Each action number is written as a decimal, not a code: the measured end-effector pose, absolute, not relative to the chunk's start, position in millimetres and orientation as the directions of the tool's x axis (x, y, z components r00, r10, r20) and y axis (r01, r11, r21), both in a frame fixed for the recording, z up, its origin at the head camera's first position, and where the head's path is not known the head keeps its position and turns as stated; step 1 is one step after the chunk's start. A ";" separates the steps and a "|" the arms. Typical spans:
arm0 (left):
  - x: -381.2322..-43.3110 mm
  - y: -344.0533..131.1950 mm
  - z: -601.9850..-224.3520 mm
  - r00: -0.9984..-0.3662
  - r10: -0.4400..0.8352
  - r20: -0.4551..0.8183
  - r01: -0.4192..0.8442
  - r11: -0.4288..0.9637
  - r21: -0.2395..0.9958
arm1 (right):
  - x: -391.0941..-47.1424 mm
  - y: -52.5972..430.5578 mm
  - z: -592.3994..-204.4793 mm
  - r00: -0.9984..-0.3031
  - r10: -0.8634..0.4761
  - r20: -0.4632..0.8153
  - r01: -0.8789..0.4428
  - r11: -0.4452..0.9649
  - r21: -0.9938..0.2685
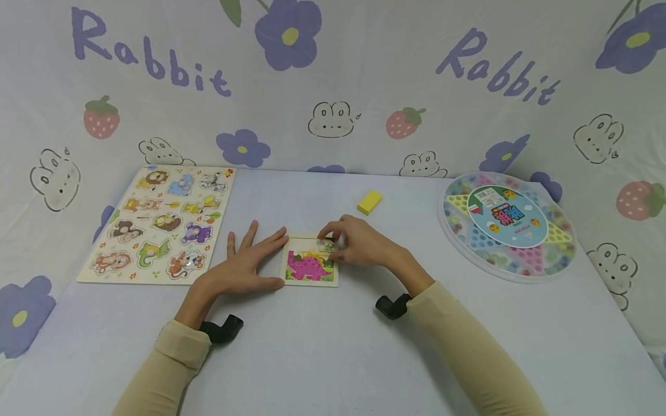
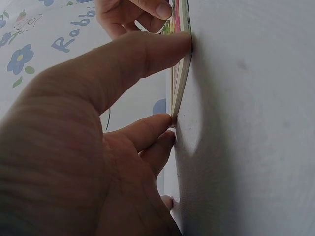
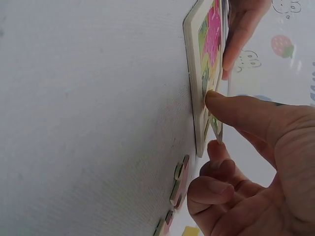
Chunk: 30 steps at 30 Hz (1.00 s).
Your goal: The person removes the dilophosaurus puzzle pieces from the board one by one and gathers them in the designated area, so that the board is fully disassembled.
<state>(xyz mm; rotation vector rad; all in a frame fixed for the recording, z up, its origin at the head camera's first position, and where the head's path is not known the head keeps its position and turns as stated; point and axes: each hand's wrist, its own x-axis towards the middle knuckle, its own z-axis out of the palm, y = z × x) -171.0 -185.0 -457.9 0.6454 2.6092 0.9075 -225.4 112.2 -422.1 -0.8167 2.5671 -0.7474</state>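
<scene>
A small wooden jigsaw puzzle (image 1: 310, 267) with a pink dinosaur lies flat on the table. My left hand (image 1: 244, 266) is spread at its left side, thumb at the near corner and forefinger at the far one, both fairly straight. Over the upper right part of the puzzle, my right hand (image 1: 360, 241) pinches a puzzle piece (image 3: 215, 127) between thumb and fingers. In the right wrist view the piece is tilted at the frame; whether it is seated cannot be told. Loose puzzle pieces (image 3: 181, 183) lie beside the frame, hidden by my right hand in the head view.
An animal peg board (image 1: 171, 228) lies at the left. A yellow block (image 1: 370, 202) sits beyond my right hand. At the right lies a round, clear-rimmed game board (image 1: 507, 225). A printed rabbit cloth (image 1: 359, 75) hangs behind the table.
</scene>
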 end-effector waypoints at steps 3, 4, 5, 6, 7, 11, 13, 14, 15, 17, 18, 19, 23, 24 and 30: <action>-171.2 -185.3 -458.1 -0.852 0.505 -0.135 0.313 0.699 0.643 | -225.1 113.3 -421.2 -0.783 -0.607 -0.134 -0.428 0.683 -0.592; -171.4 -185.3 -458.2 -0.852 0.505 -0.135 0.313 0.700 0.642 | -224.8 113.5 -420.9 -0.787 -0.604 -0.125 -0.425 0.678 -0.599; -171.5 -185.4 -458.4 -0.852 0.505 -0.135 0.313 0.699 0.643 | -224.6 113.8 -420.5 -0.791 -0.600 -0.116 -0.422 0.673 -0.607; -171.4 -185.4 -458.4 -0.852 0.505 -0.135 0.312 0.699 0.643 | -224.5 114.1 -420.3 -0.795 -0.597 -0.108 -0.420 0.670 -0.612; -171.4 -185.5 -458.4 -0.853 0.505 -0.135 0.312 0.699 0.643 | -224.7 114.4 -420.4 -0.798 -0.595 -0.099 -0.421 0.666 -0.615; -171.4 -185.7 -458.6 -0.853 0.504 -0.134 0.312 0.699 0.643 | -225.2 114.8 -420.5 -0.807 -0.583 -0.091 -0.409 0.665 -0.625; -171.3 -185.7 -458.5 -0.854 0.503 -0.134 0.312 0.700 0.642 | -225.4 115.1 -421.1 -0.809 -0.580 -0.092 -0.404 0.663 -0.630; -171.3 -185.6 -458.3 -0.854 0.503 -0.135 0.311 0.701 0.642 | -225.5 115.3 -421.3 -0.812 -0.577 -0.094 -0.399 0.664 -0.632; -171.2 -185.5 -458.2 -0.854 0.503 -0.136 0.310 0.700 0.643 | -225.7 115.7 -421.8 -0.813 -0.574 -0.096 -0.394 0.664 -0.635; -171.1 -185.1 -457.6 -0.854 0.502 -0.137 0.309 0.701 0.643 | -226.0 116.2 -422.5 -0.816 -0.570 -0.100 -0.386 0.664 -0.641; -171.0 -184.9 -457.3 -0.854 0.502 -0.138 0.308 0.700 0.644 | -225.9 116.3 -422.6 -0.818 -0.567 -0.102 -0.379 0.663 -0.646; -171.0 -184.7 -457.0 -0.854 0.502 -0.138 0.307 0.700 0.645 | -225.7 116.5 -422.6 -0.820 -0.563 -0.103 -0.373 0.663 -0.649; -170.8 -184.4 -456.7 -0.854 0.502 -0.137 0.307 0.699 0.646 | -226.2 117.5 -424.3 -0.830 -0.550 -0.097 -0.360 0.660 -0.659; -170.7 -184.4 -456.9 -0.854 0.502 -0.136 0.308 0.699 0.645 | -226.6 117.9 -425.1 -0.832 -0.547 -0.095 -0.357 0.659 -0.662; -170.7 -184.9 -458.4 -0.854 0.503 -0.135 0.310 0.699 0.644 | -227.9 120.6 -427.5 -0.844 -0.531 -0.080 -0.339 0.643 -0.687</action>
